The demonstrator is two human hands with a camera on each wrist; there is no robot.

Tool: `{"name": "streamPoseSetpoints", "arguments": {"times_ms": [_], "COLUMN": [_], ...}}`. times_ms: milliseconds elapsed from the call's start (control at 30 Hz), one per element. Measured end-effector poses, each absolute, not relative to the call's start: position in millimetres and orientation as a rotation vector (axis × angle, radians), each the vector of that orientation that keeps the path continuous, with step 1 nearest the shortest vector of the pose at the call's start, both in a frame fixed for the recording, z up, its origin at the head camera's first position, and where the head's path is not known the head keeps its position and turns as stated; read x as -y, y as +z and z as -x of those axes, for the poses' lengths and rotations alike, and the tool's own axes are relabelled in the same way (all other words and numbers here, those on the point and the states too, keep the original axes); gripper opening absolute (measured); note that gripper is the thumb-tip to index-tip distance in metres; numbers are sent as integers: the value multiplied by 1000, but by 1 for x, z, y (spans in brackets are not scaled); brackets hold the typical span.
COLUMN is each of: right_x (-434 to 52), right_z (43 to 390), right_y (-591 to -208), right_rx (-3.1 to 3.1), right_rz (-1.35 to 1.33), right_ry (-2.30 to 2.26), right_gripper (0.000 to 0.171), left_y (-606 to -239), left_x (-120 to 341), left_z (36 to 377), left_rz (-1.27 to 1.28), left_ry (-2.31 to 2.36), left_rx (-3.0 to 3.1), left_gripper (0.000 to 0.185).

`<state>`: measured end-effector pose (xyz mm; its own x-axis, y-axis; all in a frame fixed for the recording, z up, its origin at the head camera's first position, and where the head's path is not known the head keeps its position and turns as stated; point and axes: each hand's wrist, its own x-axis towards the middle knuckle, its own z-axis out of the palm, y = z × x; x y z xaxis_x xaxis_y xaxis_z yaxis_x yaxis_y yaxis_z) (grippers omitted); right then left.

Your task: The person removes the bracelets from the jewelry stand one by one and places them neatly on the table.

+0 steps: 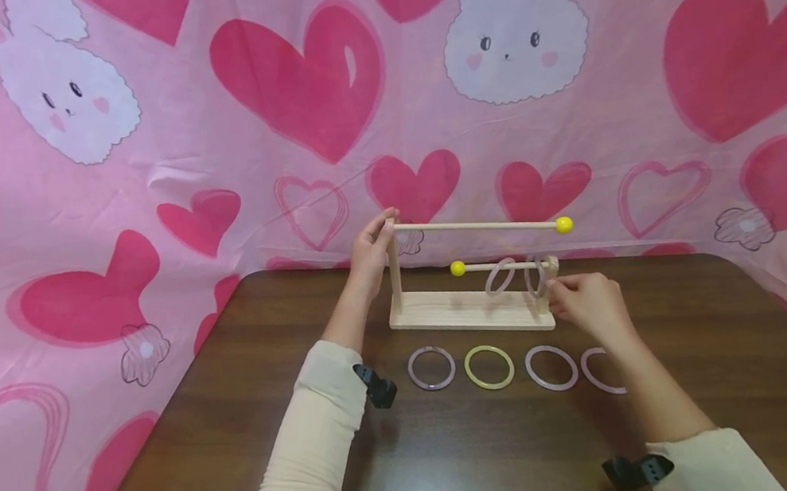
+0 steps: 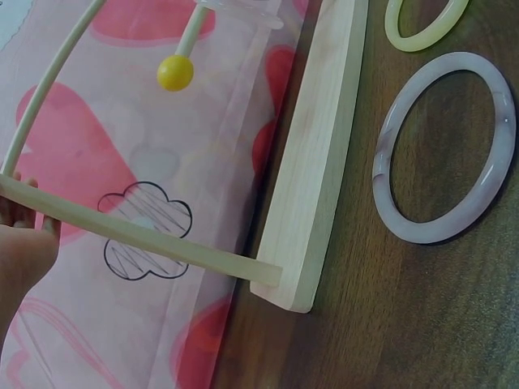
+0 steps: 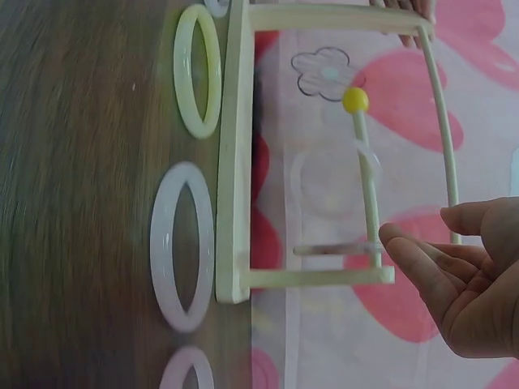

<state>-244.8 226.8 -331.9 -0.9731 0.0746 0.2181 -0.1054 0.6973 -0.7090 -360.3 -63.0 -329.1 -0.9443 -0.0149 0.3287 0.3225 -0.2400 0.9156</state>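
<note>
A light wooden rack (image 1: 468, 311) stands on the table, with an upper rod and a shorter lower rod, each tipped with a yellow ball. My left hand (image 1: 369, 260) holds the top of its left post, thumb in front and fingers behind. Two pale translucent bangles hang on the lower rod: one tilted bangle (image 1: 489, 283) partway along, another beside the right post. Next to that post is my right hand (image 1: 592, 303). In the right wrist view its thumb and fingers are apart with nothing between them, and its fingertips are close to the lower rod's end.
In front of the rack a row of bangles lies on the brown table (image 1: 459, 455): a lavender bangle (image 1: 411, 371), a yellow bangle (image 1: 469, 369), a pale lavender bangle (image 1: 530, 369) and a pinkish bangle (image 1: 586, 369) partly behind my right forearm. A pink heart-print cloth (image 1: 424, 122) hangs behind.
</note>
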Motion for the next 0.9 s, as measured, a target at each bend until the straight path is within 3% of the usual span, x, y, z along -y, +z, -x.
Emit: {"name": "streamPoseSetpoints", "arguments": {"times_ms": [600, 900], "right_x": [-193, -185], "right_z": [274, 284], "right_y": [-347, -353], "right_rx": [2666, 2690], "right_rz": [-66, -150], "right_ry": [1390, 1298], "right_gripper": [35, 41], "left_y": [-329, -328], "left_x": [63, 63], "left_z": [360, 359], "left_rz": [370, 364], "left_ry": [-2271, -2275], "left_rx": [1804, 1805], "left_gripper": [36, 36]}}
